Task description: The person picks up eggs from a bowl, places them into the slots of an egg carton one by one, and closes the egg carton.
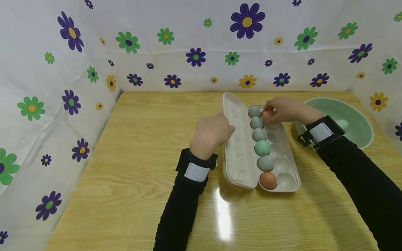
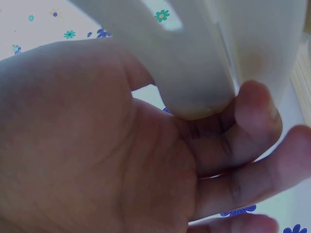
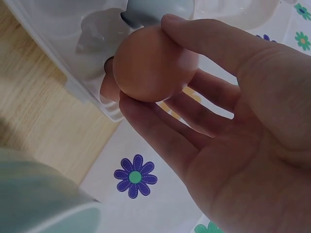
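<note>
My right hand (image 1: 285, 109) pinches a brown egg (image 3: 153, 65) between thumb and fingers, over the far end of the egg carton's right-hand row. The light plastic egg carton (image 1: 293, 174) lies open. Along its left row sit several grey-blue eggs (image 1: 266, 163), a green egg (image 1: 262, 148) and, at the near end, another brown egg (image 1: 268, 180). The nearer cups of the right row hold nothing. My left hand (image 1: 211, 132) grips the outer edge of the raised carton lid (image 1: 240, 153); in the left wrist view its fingers curl around the lid's edge (image 2: 204, 97).
A pale green bowl (image 1: 361, 132) stands right of the carton, under and beyond my right wrist, with a light green egg (image 1: 342, 124) in it. The wooden table (image 1: 150, 146) meets a flower-patterned cloth (image 1: 141, 21) at its back and sides.
</note>
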### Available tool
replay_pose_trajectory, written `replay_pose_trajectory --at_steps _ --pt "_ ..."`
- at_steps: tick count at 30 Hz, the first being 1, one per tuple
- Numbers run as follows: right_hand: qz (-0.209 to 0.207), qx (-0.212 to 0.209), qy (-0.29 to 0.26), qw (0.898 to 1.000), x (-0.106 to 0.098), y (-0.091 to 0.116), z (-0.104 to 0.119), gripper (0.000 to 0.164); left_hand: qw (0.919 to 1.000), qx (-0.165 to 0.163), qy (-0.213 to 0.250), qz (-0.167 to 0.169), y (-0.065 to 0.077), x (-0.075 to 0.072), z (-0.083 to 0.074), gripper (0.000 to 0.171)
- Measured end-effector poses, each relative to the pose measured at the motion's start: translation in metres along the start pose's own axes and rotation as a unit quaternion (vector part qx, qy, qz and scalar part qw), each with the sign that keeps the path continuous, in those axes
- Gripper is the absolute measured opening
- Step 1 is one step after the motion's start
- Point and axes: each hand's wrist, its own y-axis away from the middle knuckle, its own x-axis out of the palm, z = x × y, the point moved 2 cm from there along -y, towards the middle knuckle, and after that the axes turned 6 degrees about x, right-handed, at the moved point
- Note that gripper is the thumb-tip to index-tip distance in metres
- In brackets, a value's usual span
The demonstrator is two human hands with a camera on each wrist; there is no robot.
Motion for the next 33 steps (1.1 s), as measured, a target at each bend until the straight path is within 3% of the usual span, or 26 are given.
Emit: replay_pose_trajectory --at_steps 23,33 --pt "-0.012 0.009 -0.025 1.000 0.011 -0.006 -0.001 0.035 1.0000 0.000 0.002 0.001 0.000 0.002 -0.001 0.046" --pt "0.006 0.031 -0.046 0.998 0.010 -0.005 0.002 0.032 1.0000 -0.002 0.000 -0.003 0.001 0.001 -0.002 0.044"
